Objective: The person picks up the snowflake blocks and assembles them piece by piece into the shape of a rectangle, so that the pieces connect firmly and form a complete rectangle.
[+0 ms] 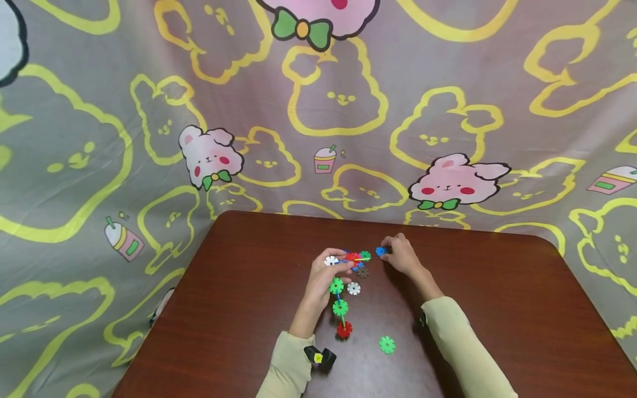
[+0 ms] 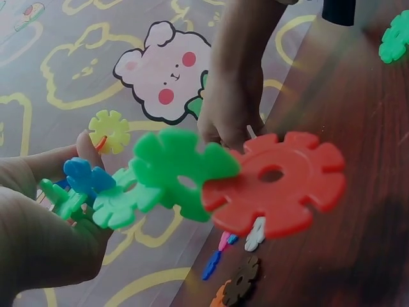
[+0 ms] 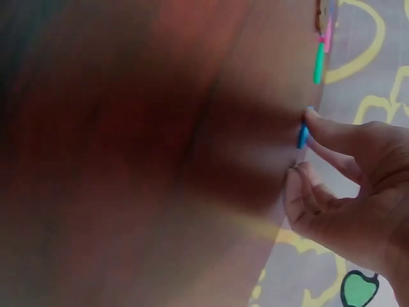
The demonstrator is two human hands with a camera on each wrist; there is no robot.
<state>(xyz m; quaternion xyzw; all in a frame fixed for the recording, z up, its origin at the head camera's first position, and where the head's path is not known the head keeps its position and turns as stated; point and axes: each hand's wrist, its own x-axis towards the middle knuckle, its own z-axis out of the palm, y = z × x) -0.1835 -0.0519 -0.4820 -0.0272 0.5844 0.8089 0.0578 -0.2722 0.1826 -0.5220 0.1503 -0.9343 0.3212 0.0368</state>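
Observation:
My left hand grips a chain of interlocking notched plastic discs. Down from the hand run a green disc and, at the near end, a red disc. That red disc looms large in the left wrist view, slotted into a green disc; a yellow disc shows by the fingers. A white disc and another red disc are at the fingers' far side. To the right, my right hand pinches a blue disc, seen edge-on in the right wrist view.
Beyond the left hand lie loose discs, among them a brown disc, a white disc and a green disc. Another green disc lies nearer on the brown table. A patterned cloth hangs behind the table.

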